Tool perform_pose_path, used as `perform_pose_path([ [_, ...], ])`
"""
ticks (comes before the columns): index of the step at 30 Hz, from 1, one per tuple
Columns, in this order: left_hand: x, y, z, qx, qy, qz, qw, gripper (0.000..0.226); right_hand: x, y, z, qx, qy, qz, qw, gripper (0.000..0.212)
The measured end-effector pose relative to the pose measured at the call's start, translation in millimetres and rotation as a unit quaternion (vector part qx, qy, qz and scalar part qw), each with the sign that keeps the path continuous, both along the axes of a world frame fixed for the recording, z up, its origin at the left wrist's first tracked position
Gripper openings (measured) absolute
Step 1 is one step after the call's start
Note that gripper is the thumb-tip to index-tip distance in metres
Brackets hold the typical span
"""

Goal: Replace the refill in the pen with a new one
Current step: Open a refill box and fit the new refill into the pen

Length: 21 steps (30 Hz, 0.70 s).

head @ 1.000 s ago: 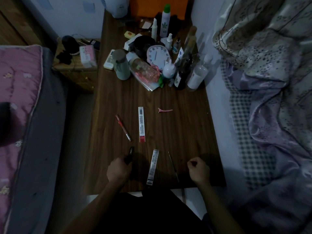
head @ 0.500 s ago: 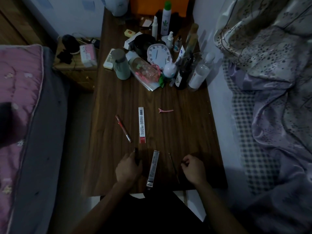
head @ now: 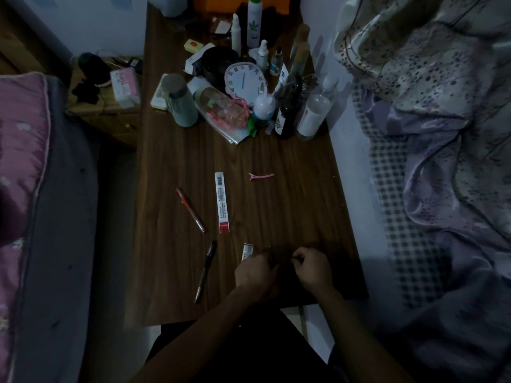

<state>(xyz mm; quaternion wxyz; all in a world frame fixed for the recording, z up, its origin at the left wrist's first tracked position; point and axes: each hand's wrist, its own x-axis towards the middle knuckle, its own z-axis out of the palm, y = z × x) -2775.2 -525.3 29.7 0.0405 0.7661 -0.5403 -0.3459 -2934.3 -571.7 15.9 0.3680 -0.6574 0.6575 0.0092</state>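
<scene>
1. Dim light covers a narrow brown wooden desk (head: 290, 205) set between a pink-covered bed on the left and rumpled floral bedding on the right.
2. At the far end of the desk stands a crowd of bottles, a round white clock (head: 244, 82) and a grey-green flask (head: 179, 102).
3. Mid-desk, a white refill packet with a red end (head: 222, 202) lies lengthwise; a red pen (head: 190, 210) lies slanted just left of it, and a pink hair clip (head: 261, 176) lies to its right.
4. Nearer the front edge, a black pen (head: 205, 271) lies on the desk, slanted, apart from both hands.
5. Just right of it, a second packet (head: 247, 252) shows only its top end; the rest is hidden behind the left hand (head: 255, 273).
6. Both hands sit close together low over the desk near the front edge, fingers curled.
7. Whether the left hand or the right hand (head: 312, 269) grips anything cannot be told in the darkness.
</scene>
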Motion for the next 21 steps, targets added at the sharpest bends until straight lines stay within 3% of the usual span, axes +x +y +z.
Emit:
perform_pose_path([
  [6, -3.7, -14.1, -3.2, 0.043, -0.029, -0.016, 0.999, 0.043, -14.2, -1.9, 10.0, -0.014, -0.072, -0.096, 0.993, 0.009],
  [14, -11.5, -27.8, -1.9, 0.097, -0.013, 0.005, 0.995, 0.020, -9.8, -6.5, 29.0, -0.036, -0.111, -0.157, 0.981, 0.007],
  [18, -5.1, -26.6, 10.9, 0.036, 0.044, 0.001, 0.998, 0.030, -3.1, -12.1, 46.2, -0.037, -0.147, -0.164, 0.975, 0.011],
  [21, 5.6, -20.3, 26.2, -0.033, 0.121, 0.013, 0.992, 0.021, 3.0, -15.8, 64.7, -0.034, -0.198, -0.164, 0.966, 0.017],
])
